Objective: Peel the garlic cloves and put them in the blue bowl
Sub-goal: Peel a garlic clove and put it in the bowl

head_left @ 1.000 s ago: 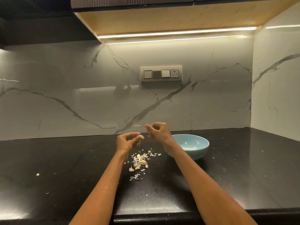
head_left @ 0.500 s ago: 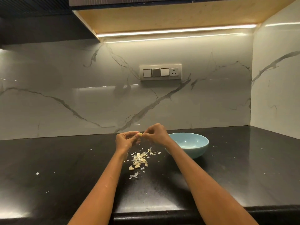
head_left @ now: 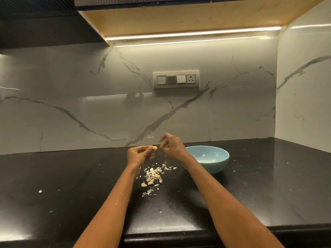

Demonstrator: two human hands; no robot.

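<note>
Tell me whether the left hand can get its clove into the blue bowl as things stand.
Probably yes, though not straight across. The left hand pinches the clove, and the right hand hangs between it and the blue bowl, so that hand must move aside.

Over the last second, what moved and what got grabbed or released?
The right hand closed in on the garlic clove half a second ago, fingertips meeting it, then pulled back up and to the right; it is now clear of the clove. Whether it carries a scrap of skin is too small to tell. The left hand kept pinching the clove throughout. The blue bowl and the pile of cloves and skins stayed put.
</note>
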